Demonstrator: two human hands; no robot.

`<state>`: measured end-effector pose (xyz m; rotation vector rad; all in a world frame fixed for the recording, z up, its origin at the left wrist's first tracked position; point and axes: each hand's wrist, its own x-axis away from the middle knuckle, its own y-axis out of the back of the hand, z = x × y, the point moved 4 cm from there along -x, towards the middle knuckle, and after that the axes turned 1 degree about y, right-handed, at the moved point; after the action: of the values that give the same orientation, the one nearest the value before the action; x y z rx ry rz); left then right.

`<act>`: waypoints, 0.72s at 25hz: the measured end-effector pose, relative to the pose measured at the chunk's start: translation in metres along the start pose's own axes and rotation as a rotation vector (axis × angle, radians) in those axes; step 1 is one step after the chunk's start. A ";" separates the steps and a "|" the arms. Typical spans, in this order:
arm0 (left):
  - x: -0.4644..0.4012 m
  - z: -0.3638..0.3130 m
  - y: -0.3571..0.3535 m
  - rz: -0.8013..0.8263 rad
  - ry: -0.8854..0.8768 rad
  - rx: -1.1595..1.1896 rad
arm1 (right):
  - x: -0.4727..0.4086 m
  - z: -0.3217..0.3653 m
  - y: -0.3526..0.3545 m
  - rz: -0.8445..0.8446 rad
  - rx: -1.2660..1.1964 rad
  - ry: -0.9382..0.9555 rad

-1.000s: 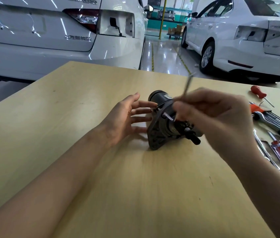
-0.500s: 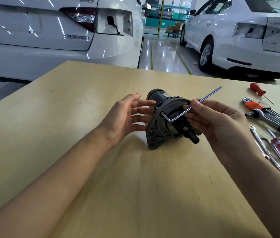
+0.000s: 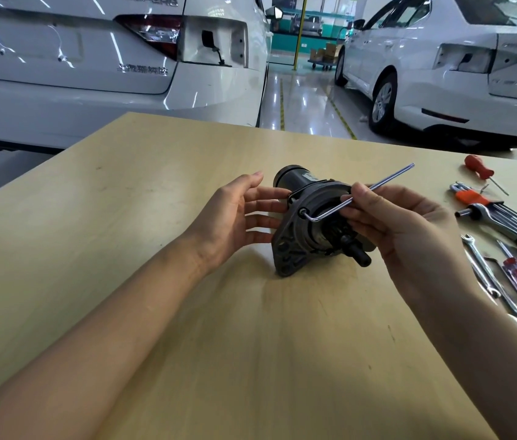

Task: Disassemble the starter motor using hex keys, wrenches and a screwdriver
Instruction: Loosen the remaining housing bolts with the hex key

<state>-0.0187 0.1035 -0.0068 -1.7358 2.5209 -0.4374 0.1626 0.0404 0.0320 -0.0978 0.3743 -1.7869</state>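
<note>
Centrally, L-shaped steel hex key (image 3: 358, 197) in dark cast starter motor (image 3: 309, 223)

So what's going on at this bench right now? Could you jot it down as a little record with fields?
Workpiece: starter motor, lying on the wooden table
Left hand: fingers straight, against the motor's side
Right hand: pinches a hex key, its short end at a bolt on the motor's flange
Spare tools: hex key set, wrenches, red screwdriver, at the right
Background: white cars
</note>
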 end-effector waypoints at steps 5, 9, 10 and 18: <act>-0.003 0.002 0.004 0.018 0.013 -0.001 | 0.002 0.022 -0.017 0.031 0.287 0.240; -0.005 0.003 0.007 0.075 0.062 0.081 | 0.005 0.045 -0.055 0.186 0.688 0.562; -0.005 0.003 0.008 0.098 0.075 0.108 | 0.008 0.047 -0.068 0.247 0.854 0.634; -0.007 0.003 0.015 0.168 0.128 0.170 | 0.044 -0.003 -0.091 1.046 1.725 0.901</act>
<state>-0.0292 0.1139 -0.0139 -1.4675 2.5997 -0.7482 0.0664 0.0176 0.0504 1.7757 -0.5321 -0.5118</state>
